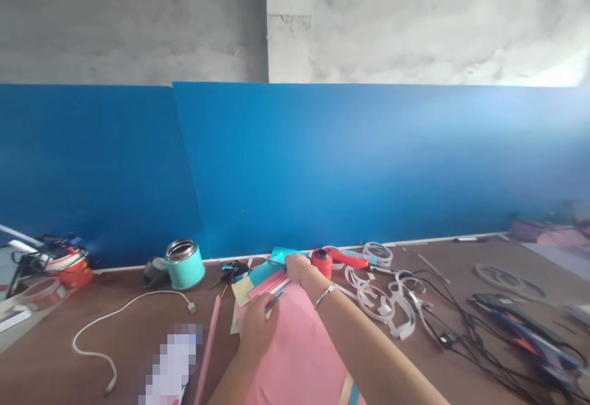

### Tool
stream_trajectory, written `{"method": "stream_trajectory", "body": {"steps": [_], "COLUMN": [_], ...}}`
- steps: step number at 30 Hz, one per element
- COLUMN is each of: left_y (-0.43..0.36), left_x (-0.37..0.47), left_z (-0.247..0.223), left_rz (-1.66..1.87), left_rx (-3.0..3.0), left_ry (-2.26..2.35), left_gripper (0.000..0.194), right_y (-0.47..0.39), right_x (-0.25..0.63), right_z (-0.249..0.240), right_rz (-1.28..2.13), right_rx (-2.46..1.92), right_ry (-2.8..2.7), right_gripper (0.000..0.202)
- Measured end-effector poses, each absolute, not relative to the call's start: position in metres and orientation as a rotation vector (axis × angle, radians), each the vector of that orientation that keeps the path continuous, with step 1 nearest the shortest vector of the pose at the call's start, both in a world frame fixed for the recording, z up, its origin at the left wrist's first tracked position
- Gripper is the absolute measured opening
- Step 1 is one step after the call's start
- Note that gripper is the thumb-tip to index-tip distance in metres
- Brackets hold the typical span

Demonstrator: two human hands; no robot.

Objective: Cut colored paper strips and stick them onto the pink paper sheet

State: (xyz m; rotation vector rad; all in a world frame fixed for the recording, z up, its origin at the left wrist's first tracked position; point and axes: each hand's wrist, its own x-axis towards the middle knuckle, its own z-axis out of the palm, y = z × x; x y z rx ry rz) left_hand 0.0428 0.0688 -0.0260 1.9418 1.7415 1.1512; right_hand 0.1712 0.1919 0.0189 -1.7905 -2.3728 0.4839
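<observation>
My left hand (259, 320) is curled over the left side of a pink paper sheet (299, 337), its fingers closed on a slim blue-grey stick (273, 302), perhaps a pen. Farther out, my right hand (297, 265) reaches across the sheet with fingers bent into a closed grip. What it holds, if anything, is hidden. Beneath and beside the hands are folded pink strips (268, 283), pale yellow paper (243, 291) and turquoise paper (282, 254). A red round object (321, 262) sits just right of my right hand.
A turquoise metal cup (185, 267) and a white USB cable (138, 297) lie left. White coiled straps (378, 300), black cables (465, 325) and a dark blue-and-red tool (530, 343) spread right. A pink rod (209, 343) lies near my left arm. A blue partition (345, 165) stands behind.
</observation>
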Motion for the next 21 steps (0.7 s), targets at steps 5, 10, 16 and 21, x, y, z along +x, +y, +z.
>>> {"method": "stream_trajectory", "body": {"steps": [5, 10, 16, 21], "left_y": [0.072, 0.073, 0.070, 0.068], "left_x": [0.041, 0.041, 0.043, 0.045], "left_z": [-0.027, -0.025, -0.021, -0.018], "left_rz": [1.225, 1.325, 1.320, 1.342], "left_rx": [1.792, 1.689, 1.603, 1.553], "left_ry": [1.579, 1.431, 1.366, 1.371], "left_gripper": [0.026, 0.031, 0.035, 0.034], "right_y": [0.183, 0.146, 0.089, 0.071], "right_x": [0.184, 0.214, 0.251, 0.255], "right_z": [0.026, 0.028, 0.003, -0.003], "right_rz": [0.436, 0.420, 0.640, 0.723], "right_rx": [-1.691, -1.439, -1.248, -1.164], "right_ry": [-2.350, -2.247, -2.003, -2.014], "right_gripper": [0.030, 0.040, 0.033, 0.030]}}
